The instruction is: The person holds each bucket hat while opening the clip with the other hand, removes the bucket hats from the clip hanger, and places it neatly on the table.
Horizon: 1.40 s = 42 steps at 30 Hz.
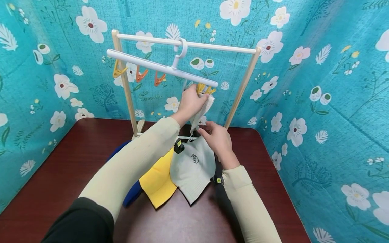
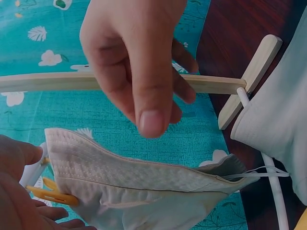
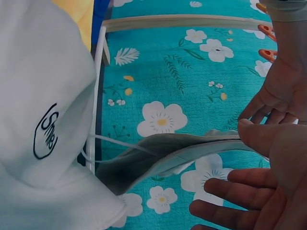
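A folded cream cloth piece (image 2: 139,177) with stitched edges hangs from the white hanger (image 1: 161,66). A yellow clip (image 2: 53,195) grips its top end. Thin white cords (image 2: 259,173) trail from its lower end toward a white bucket hat (image 1: 194,165) below. My left hand (image 1: 192,103) is up at the yellow clips, its fingers spread around one in the left wrist view. My right hand (image 1: 218,138) stays beside the lower part of the cloth, fingers loosely extended; in the left wrist view a gap separates its thumb from the cloth.
A wooden rack (image 1: 243,91) with a white top bar (image 1: 218,47) carries the hanger. More clips, one yellow (image 1: 118,69) and two orange (image 1: 140,74), hang at the left. Yellow (image 1: 159,179) and blue (image 1: 132,195) hats lie on the dark table (image 1: 51,179). Floral cloth (image 1: 304,135) surrounds it.
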Each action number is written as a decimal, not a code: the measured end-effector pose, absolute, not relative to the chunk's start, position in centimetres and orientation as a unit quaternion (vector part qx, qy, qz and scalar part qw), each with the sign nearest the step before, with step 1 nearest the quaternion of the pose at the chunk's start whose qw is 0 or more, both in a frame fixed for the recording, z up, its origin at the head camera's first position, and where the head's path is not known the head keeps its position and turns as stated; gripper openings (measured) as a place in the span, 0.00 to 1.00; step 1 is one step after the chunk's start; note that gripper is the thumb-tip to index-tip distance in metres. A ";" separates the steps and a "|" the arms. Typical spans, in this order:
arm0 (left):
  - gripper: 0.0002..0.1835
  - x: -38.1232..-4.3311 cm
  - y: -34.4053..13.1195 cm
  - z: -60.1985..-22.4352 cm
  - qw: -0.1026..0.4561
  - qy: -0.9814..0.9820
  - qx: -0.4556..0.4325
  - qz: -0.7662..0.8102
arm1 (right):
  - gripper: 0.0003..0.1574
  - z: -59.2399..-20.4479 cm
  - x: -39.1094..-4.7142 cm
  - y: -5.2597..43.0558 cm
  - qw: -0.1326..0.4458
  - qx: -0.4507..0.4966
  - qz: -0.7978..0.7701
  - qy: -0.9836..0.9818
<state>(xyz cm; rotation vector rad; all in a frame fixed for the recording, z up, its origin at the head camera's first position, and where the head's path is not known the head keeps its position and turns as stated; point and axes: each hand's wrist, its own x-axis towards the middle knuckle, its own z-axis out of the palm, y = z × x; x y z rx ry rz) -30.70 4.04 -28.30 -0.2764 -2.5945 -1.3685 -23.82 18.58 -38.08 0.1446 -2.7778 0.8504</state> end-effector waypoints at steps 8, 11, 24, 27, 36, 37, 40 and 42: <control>0.28 -31.1 4.1 -28.5 0.095 -0.874 -0.091 -0.468 | 0.40 -37.9 -25.5 17.1 0.105 0.024 0.343 -0.933; 0.30 -31.2 4.3 -28.4 0.093 -0.875 -0.090 -0.467 | 0.40 -38.1 -26.1 16.6 0.102 0.018 0.354 -0.930; 0.27 -31.5 4.5 -28.4 0.080 -0.873 -0.087 -0.472 | 0.23 -38.3 -27.6 15.5 0.083 0.034 0.352 -0.932; 0.26 -31.6 4.6 -28.3 0.080 -0.877 -0.082 -0.467 | 0.19 -38.2 -27.7 15.4 0.103 0.048 0.345 -0.932; 0.24 -32.0 4.9 -28.1 0.101 -0.880 -0.078 -0.457 | 0.24 -38.3 -27.3 14.9 0.180 0.063 0.251 -0.949; 0.24 -32.0 4.9 -28.0 0.103 -0.882 -0.078 -0.454 | 0.24 -38.4 -27.2 14.8 0.191 0.066 0.231 -0.952; 0.26 -32.0 5.0 -27.8 0.108 -0.884 -0.074 -0.449 | 0.22 -38.4 -26.9 14.6 0.219 0.070 0.187 -0.955; 0.27 -31.9 5.2 -27.6 0.108 -0.884 -0.072 -0.450 | 0.21 -38.3 -26.6 14.5 0.231 0.070 0.169 -0.956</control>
